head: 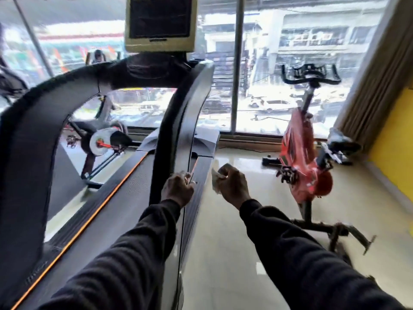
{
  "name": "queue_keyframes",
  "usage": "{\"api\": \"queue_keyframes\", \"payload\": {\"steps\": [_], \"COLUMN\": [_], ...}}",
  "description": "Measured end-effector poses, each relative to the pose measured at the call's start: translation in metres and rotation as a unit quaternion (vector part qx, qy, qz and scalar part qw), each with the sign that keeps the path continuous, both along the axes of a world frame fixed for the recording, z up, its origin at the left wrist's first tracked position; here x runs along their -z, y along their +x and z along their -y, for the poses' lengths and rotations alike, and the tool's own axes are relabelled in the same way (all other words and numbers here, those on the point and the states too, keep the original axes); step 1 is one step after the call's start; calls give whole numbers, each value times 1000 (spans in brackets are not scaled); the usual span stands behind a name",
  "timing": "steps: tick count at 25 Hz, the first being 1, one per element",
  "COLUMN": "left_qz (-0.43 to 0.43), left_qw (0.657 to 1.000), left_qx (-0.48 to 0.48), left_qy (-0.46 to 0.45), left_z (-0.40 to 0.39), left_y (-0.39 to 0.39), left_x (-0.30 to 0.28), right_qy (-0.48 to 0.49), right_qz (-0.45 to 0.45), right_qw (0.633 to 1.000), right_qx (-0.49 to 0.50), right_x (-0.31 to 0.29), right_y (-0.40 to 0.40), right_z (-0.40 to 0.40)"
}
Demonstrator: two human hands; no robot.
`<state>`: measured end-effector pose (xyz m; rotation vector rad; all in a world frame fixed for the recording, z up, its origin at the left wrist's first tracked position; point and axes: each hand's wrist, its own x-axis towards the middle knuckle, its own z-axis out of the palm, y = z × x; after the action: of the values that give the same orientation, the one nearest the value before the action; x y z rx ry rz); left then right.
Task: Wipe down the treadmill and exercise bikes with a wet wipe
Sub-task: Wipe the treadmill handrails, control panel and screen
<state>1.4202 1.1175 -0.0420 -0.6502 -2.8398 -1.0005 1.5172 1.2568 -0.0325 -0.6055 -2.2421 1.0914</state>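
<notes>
White wet wipe (216,180) sits clamped in the right hand's (233,186) curled fingers; the left hand (177,189), at its nine o'clock, grips the treadmill (125,198) upright.

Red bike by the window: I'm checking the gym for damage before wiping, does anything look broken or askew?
Nothing clearly stands out. The red bike stands upright on its base beside the treadmill. The picture is too blurred to judge fine damage.
</notes>
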Motion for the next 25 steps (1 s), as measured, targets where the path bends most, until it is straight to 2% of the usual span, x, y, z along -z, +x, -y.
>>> {"api": "queue_keyframes", "payload": {"steps": [6, 10, 13, 16, 22, 25], "left_qz": [12, 33, 74, 79, 81, 72], "left_qw": [989, 987, 989, 985, 970, 965], "left_qx": [-120, -143, -121, -148, -228, -248], "left_qy": [89, 69, 46, 37, 28, 37], "left_z": [4, 9, 7, 3, -13, -19], "left_y": [-85, -112, -123, -127, -131, -131], "left_x": [15, 22, 27, 29, 18, 17], "right_qy": [64, 84, 86, 117, 228, 283], "right_qz": [0, 26, 9, -1, -93, -142], "right_qw": [994, 987, 984, 976, 898, 835], "right_qx": [-88, -134, -152, -183, -365, -449], "right_x": [11, 18, 16, 26, 61, 68], "right_y": [-103, -159, -196, -215, -227, -225], "right_z": [5, 10, 5, 1, -2, -22]}}
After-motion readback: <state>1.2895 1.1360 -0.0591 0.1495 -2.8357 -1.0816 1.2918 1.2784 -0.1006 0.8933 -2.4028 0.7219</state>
